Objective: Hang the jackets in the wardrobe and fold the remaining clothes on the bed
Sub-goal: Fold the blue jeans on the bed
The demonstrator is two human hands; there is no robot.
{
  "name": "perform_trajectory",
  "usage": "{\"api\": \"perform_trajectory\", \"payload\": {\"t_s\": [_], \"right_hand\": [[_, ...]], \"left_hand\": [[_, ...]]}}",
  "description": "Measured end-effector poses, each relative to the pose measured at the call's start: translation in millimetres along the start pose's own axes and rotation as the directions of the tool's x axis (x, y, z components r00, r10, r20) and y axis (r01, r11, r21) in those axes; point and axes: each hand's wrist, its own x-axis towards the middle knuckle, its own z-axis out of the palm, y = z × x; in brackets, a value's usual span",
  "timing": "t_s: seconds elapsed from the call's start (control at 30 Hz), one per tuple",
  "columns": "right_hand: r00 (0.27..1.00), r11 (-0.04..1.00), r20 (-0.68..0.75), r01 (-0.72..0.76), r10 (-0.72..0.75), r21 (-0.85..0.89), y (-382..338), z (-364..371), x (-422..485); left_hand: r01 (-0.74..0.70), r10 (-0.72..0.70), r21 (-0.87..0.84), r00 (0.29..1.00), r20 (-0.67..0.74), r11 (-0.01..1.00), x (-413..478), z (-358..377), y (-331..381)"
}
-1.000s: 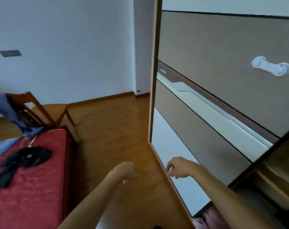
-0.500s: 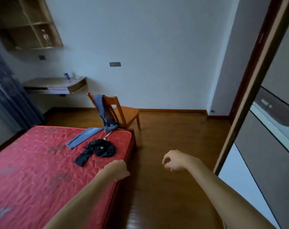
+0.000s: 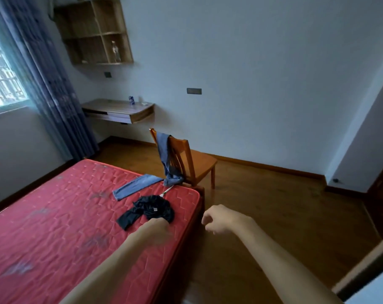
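A crumpled black garment (image 3: pixel 150 210) lies near the right edge of the red mattress (image 3: pixel 61 218). Blue jeans (image 3: pixel 164 159) hang over the back of a wooden chair (image 3: pixel 192 163), with one leg trailing onto the mattress. My left hand (image 3: pixel 154 230) is blurred, over the mattress just in front of the black garment, fingers curled and holding nothing. To its right, my right hand (image 3: pixel 219 219) hovers over the floor beside the bed, fingers loosely curled and empty. A thin white stick (image 3: pixel 167 190) lies between the jeans and the black garment.
A wall desk (image 3: pixel 120 110) with a blue can and a wall shelf (image 3: pixel 96 31) are on the far wall. Curtain (image 3: pixel 48 84) and window are at left. The wardrobe door edge (image 3: pixel 366 270) shows at lower right. Wooden floor (image 3: pixel 273 205) lies right of the bed.
The view has swung left from the wardrobe to the bed. Both empty hands have come toward the bed, the left one now close to the black garment.
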Motion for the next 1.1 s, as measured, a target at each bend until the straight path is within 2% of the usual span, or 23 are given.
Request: {"api": "perform_trajectory", "payload": {"t_s": [0.33,0.5,0.7,0.9,1.1], "right_hand": [[0.999,0.996,0.043,0.007,-0.003,-0.083,-47.7,-45.6,181.6],[0.995,0.994,0.101,0.008,0.003,-0.108,-80.6,-60.0,262.5],[0.98,0.991,0.198,0.03,-0.004,-0.128,-96.3,-59.7,360.1],[0.947,0.99,0.321,0.027,0.018,-0.137,-89.4,-56.6,468.5],[0.931,0.995,0.361,-0.017,0.05,-0.094,-63.6,-74.7,599.0]], "left_hand": [[-0.103,0.103,-0.103,0.995,-0.006,0.989,145.0,-92.0,-68.3],[-0.039,0.051,-0.203,0.997,0.053,0.978,214.9,-131.5,-120.2],[0.084,-0.051,-0.271,0.991,0.126,0.959,278.5,-141.7,-173.1],[0.198,-0.142,-0.37,0.975,0.173,0.908,350.5,-142.9,-214.7],[0.235,-0.178,-0.344,0.965,0.192,0.909,445.7,-171.7,-223.4]]}}
